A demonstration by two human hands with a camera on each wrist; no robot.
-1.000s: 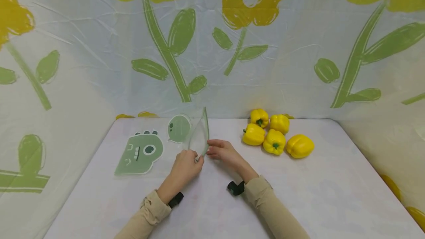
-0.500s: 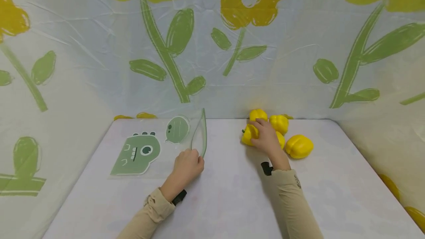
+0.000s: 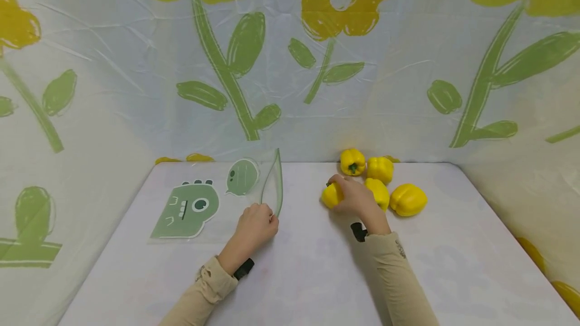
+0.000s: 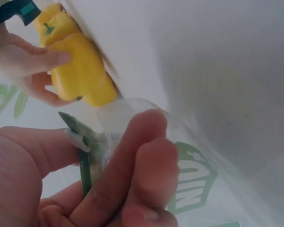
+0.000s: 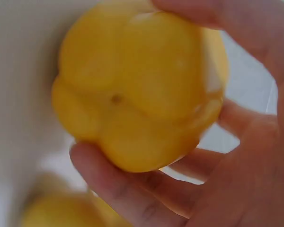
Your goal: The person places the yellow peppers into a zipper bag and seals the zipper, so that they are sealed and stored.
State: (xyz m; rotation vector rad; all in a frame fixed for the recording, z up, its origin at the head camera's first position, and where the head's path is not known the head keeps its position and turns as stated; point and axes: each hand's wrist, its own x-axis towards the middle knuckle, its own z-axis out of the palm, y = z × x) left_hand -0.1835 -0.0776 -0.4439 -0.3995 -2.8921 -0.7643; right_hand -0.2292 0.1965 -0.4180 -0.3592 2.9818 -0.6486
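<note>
My left hand (image 3: 256, 225) pinches the near edge of the mouth of a clear zip bag (image 3: 235, 215) printed with a green monster. The bag lies on its side, its green-edged mouth gaping toward the right. In the left wrist view the fingers and thumb hold the green rim (image 4: 85, 170). My right hand (image 3: 358, 197) grips a yellow bell pepper (image 3: 332, 196) at the left of the group. Seen from the right wrist, thumb and fingers curl round this pepper (image 5: 132, 94), its lobed bottom facing the camera.
Behind and right of the right hand sit other yellow peppers: one at the back (image 3: 352, 161), one beside it (image 3: 380, 170), one partly behind the hand (image 3: 378, 192) and one at the right (image 3: 409, 199). A flower-printed cloth (image 3: 385, 114) stands behind the white table (image 3: 294, 275).
My right hand left the bag's mouth, reached right to the peppers and took hold of one, which has shifted slightly left and nearer. My left hand stays at the bag's mouth.
</note>
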